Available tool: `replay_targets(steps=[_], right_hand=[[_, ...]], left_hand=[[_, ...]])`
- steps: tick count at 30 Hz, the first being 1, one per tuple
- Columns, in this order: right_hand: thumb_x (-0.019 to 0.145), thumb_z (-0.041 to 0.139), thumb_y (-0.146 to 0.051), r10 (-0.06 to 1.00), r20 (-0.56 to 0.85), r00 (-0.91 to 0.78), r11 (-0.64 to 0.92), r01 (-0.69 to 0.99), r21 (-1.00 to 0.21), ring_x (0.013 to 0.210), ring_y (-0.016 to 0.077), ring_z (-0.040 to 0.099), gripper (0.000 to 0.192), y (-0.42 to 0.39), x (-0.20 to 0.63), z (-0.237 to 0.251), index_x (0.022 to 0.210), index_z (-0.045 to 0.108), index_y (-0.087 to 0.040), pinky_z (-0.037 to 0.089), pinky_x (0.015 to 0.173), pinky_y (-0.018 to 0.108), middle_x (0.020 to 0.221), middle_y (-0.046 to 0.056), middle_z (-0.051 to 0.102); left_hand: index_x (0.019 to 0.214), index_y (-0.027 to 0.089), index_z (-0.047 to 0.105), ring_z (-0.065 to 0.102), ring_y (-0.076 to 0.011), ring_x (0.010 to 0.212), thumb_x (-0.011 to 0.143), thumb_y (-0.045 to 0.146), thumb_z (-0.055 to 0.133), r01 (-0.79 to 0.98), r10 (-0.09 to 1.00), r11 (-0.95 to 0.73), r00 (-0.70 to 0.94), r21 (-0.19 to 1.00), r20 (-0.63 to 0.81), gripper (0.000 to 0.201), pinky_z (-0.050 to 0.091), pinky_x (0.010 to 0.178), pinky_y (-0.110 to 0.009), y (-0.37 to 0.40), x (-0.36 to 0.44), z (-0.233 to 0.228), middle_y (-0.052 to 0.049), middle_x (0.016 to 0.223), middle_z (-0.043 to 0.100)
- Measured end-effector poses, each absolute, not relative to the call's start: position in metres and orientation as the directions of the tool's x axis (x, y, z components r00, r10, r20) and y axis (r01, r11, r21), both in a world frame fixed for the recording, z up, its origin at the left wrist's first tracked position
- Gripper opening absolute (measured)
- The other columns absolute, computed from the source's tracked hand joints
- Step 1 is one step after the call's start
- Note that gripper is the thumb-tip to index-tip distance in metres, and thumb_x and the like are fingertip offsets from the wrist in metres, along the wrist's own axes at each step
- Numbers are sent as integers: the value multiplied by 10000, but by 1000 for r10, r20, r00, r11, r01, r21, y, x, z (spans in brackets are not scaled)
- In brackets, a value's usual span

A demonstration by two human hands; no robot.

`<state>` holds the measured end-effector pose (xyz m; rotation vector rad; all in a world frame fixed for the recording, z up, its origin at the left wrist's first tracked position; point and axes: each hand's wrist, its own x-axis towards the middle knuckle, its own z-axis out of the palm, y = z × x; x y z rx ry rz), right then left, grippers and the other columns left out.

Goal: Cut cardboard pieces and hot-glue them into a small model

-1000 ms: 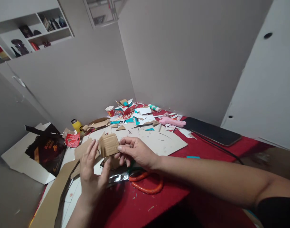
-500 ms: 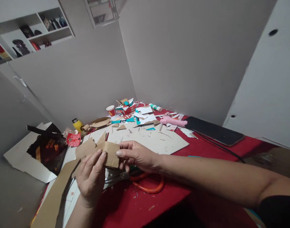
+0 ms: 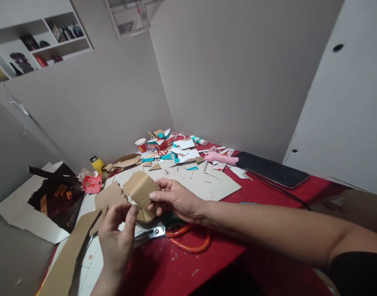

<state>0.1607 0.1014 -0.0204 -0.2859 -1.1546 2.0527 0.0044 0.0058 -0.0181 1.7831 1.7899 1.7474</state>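
1. The right hand (image 3: 176, 199) grips a folded piece of brown cardboard (image 3: 141, 190) between thumb and fingers, above the near part of the red table (image 3: 262, 193). Half a second ago the piece looked flat and faced the camera; now it is tilted, with one flap bent up toward the far wall.

2. The left hand (image 3: 117, 238) has dropped lower and nearer to the body. Its fingertips are curled in and pinch the lower edge of the cardboard, though whether they hold that piece or a second scrap under it is hard to tell from this angle.

3. As a judgement, the turn and the fresh bend suggest that the piece is being creased or shaped in the hands, not cut.

4. The orange-handled scissors (image 3: 188, 240) lie on the table just below the hands, untouched.

5. A large flat cardboard sheet (image 3: 213, 185) lies behind the hands. Beyond it are paper scraps, a pink glue gun (image 3: 220, 158), a red paper cup (image 3: 142, 144) and a yellow bottle (image 3: 98, 164).

6. A dark phone (image 3: 273, 169) rests to the right, well apart from the hands.
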Motion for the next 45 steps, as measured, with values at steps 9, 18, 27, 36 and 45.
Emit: replay_targets(steps=[9, 18, 27, 36, 45], right_hand=[[579, 828, -373, 736, 174, -654, -144, -402, -904, 489, 52, 465, 347, 99, 158, -26, 767, 655, -138, 367, 387, 161, 633, -47, 593], [631, 784, -409, 716, 98, -692, -216, -353, -910, 320, 48, 431, 421, 102, 162, -22, 913, 598, -155, 320, 316, 143, 451, -82, 557], [671, 757, -443, 700, 172, -694, -171, -396, -902, 527, 92, 626, 369, 104, 160, -26, 811, 654, -117, 439, 393, 146, 710, 33, 689], [667, 752, -498, 721, 162, -674, -149, -378, -914, 524, 106, 639, 416, 99, 156, -30, 797, 655, -114, 482, 427, 162, 651, 29, 687], [677, 750, -482, 763, 189, -618, -124, -427, -896, 532, 101, 643, 398, 104, 155, -33, 823, 661, -123, 513, 489, 186, 646, 16, 690]], left_hand=[[633, 160, 571, 311, -37, 381, 706, 382, 755, 13, 937, -132, -324, 991, 129, 298, 283, 378, -165, 18, 2, -11, 95, 447, 379], [780, 157, 658, 408, -39, 339, 754, 352, 725, 30, 942, -128, -310, 991, 131, 207, 336, 374, -156, 18, 1, -13, 74, 432, 514], [897, 166, 718, 569, -75, 458, 763, 366, 713, 38, 958, -101, -265, 994, 107, 240, 448, 472, -202, 22, 5, -17, -34, 776, 730], [851, 153, 730, 645, -137, 573, 770, 367, 708, 20, 943, -134, -305, 991, 134, 230, 501, 557, -233, 23, 9, -24, -35, 705, 738], [978, 165, 701, 687, -156, 640, 741, 399, 727, 9, 942, -126, -314, 992, 122, 334, 554, 610, -259, 23, 20, -22, -41, 784, 744]])
